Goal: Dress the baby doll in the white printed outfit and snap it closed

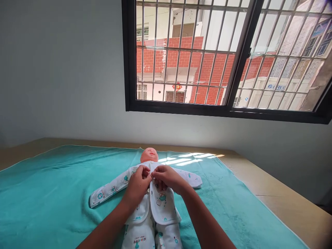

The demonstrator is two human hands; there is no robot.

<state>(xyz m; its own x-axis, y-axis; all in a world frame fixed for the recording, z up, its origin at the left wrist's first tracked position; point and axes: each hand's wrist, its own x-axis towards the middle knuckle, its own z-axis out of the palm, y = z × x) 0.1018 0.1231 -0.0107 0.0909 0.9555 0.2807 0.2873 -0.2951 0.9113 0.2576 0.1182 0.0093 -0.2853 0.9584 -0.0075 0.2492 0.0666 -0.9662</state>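
A baby doll [149,155] lies on its back, head away from me, dressed in a white printed baby jacket [161,204] and white printed pants [140,237]. Both sleeves spread out to the sides. At the chest, my left hand [140,181] pinches one front edge of the jacket. Beside it, nearly touching, my right hand [167,177] pinches the other front edge. Below my hands the two front flaps hang apart, and a small round button shows near the left flap's edge. My fingertips hide the exact spot they grip.
A turquoise blanket [57,193] lies under the doll, covering much of a wooden table [290,204]. Behind the table stand a grey wall [64,76] and a black-framed window [178,108] with metal bars. Sunlight stripes fall on the blanket beyond the right sleeve.
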